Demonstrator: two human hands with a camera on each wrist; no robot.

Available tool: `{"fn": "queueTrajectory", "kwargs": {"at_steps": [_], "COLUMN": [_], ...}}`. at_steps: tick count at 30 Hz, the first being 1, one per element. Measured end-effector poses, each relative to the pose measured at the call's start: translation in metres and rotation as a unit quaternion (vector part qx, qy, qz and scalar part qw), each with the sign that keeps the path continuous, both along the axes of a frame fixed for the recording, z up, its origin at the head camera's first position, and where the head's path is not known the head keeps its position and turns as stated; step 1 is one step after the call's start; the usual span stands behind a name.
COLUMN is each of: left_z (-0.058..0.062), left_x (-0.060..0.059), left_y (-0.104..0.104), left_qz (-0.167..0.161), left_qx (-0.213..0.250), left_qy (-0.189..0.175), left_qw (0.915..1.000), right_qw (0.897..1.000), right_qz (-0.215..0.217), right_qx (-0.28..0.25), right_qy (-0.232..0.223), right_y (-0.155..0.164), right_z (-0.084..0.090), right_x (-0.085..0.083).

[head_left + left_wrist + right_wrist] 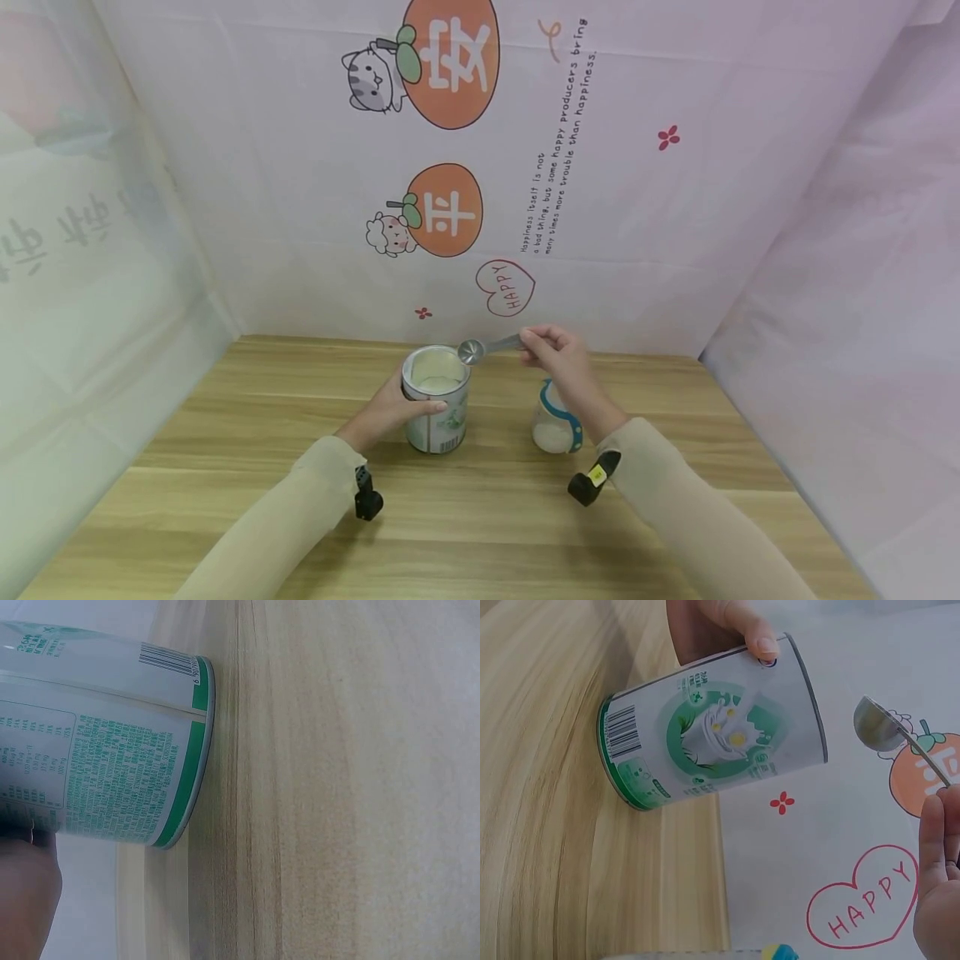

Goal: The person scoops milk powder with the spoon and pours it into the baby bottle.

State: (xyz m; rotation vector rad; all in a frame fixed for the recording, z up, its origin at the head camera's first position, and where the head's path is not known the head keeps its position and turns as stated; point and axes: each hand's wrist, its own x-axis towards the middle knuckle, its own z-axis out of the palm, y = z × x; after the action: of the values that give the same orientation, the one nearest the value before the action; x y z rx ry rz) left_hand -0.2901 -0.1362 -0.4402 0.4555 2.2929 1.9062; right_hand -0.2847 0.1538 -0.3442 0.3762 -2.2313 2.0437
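Observation:
My left hand grips an open milk powder can around its side, the thumb across the front. Pale powder shows inside the can. Between thumb and fingers, my right hand pinches the handle of a metal measuring spoon. The spoon's round bowl overlaps the can's right rim in the head view; the right wrist view shows the bowl above the can's mouth, apart from it. Green print and a barcode cover the can in the left wrist view, its base at the tabletop.
A pale jar with a wavy blue band stands on the wooden table below the right hand, partly hidden by the wrist. White printed cloth forms a wall behind the table and along both sides.

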Motion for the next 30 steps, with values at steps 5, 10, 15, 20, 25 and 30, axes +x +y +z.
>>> {"fn": "queueTrajectory", "kwargs": {"at_steps": [5,10,15,20,25,30], "left_z": [0.001,0.001,0.000,0.002,0.003,0.002], "left_x": [0.000,0.000,-0.001,-0.001,0.001,0.002], "left_y": [0.000,-0.001,-0.001,0.000,0.001,0.002], "left_qz": [-0.003,-0.002,-0.002,0.006,0.011,0.007], "left_qx": [0.003,0.001,-0.003,-0.008,-0.007,-0.006], "left_qy": [0.003,0.003,0.001,-0.010,-0.012,-0.002], "left_qw": [1.0000,1.0000,1.0000,0.9999,0.9998,1.0000], "right_qw": [1.000,1.000,1.000,0.999,0.999,0.997], "right_qz": [0.002,-0.004,-0.003,-0.003,0.009,0.020], "right_qx": [0.006,0.014,0.016,0.026,0.028,0.074], "right_qy": [-0.002,-0.002,-0.004,-0.019,-0.017,0.024], "right_y": [-0.009,-0.018,-0.026,-0.032,-0.038,-0.042], "right_z": [0.001,0.000,-0.003,-0.005,-0.007,-0.010], "right_x": [0.000,0.000,-0.003,-0.006,-0.008,-0.009]}}
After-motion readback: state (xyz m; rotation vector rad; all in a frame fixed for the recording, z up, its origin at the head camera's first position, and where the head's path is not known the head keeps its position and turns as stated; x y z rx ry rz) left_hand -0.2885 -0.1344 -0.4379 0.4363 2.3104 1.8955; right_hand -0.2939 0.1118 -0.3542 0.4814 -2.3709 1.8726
